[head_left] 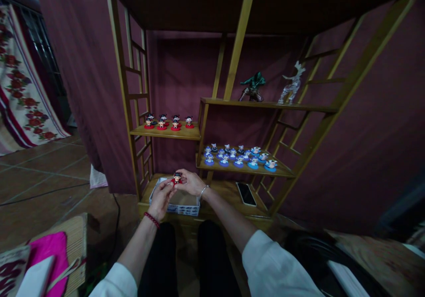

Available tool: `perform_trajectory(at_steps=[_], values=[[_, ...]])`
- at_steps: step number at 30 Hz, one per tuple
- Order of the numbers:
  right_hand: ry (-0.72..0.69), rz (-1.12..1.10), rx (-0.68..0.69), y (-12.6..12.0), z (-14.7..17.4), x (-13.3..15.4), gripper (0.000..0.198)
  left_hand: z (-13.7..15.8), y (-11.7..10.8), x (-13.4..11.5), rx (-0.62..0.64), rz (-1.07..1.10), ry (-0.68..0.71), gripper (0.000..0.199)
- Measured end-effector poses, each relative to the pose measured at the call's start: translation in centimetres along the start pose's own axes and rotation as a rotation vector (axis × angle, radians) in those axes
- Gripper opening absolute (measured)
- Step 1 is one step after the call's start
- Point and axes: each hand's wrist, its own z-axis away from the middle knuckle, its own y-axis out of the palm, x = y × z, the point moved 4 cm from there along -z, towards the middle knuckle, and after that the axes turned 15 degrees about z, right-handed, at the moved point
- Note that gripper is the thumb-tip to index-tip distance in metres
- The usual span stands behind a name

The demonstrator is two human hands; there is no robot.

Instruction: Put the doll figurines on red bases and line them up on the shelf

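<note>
Between my two hands is a small figurine (177, 178) with black hair and a red base. My left hand (162, 198) grips its base from the lower left, and my right hand (191, 183) closes on it from the right. Right below them a shallow cardboard box (183, 210) with a printed side sits on the bottom shelf; my hands hide part of its inside. Similar red-based figurines (161, 124) stand in rows on the left shelf (166, 132), above and behind my hands.
Several blue and purple figurines (233, 156) fill the middle right shelf. Above them stand a dark green hooded statue (255, 86) and a clear deer statue (292, 83). A phone (246, 194) lies at the bottom right. A bamboo-topped stool (75, 248) is at lower left.
</note>
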Motion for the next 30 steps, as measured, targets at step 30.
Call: perform_trajectory(at_steps=[30], values=[[-0.056,0.207,-0.056,-4.9,-2.0,3.9,0.051,-0.1,5.5,-3.8,0.09,-0.34,0.249,0.04]])
